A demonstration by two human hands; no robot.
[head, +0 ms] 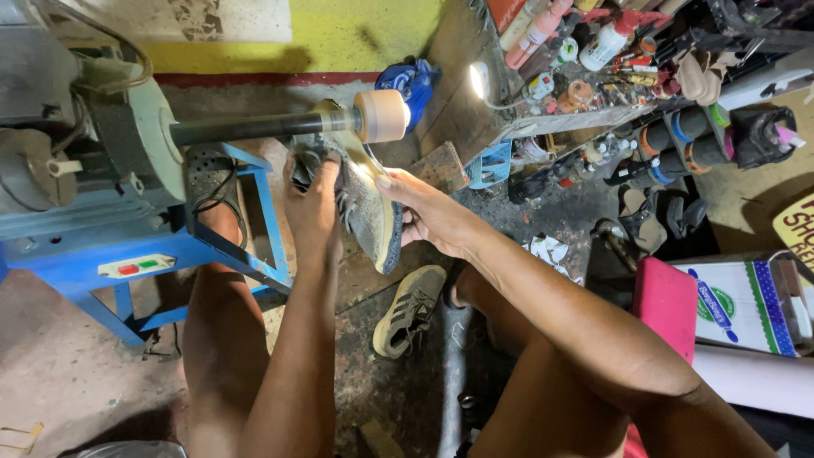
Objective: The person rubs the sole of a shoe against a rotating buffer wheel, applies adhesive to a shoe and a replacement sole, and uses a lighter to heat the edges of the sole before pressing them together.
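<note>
Both hands clamp the shoe [369, 208], sole edge pressed up under the sanding drum [381, 116]: left hand [312, 208] grips the upper, right hand [428, 212] braces the sole. Looks light and flexible, so holding it at both ends suits.

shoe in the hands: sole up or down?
Sole on edge, facing right. The shoe is held sideways by both hands, its sole edge against the sanding wheel.

Lay on the stained floor — a grey sneaker [410, 310], sole down, near crumpled paper [549, 249]. Stood along the cluttered shelf [560, 119] — a small lit lamp [479, 80], bottles [604, 42]. Sat further right, a pink block [666, 304] beside a white carton [746, 305].
</note>
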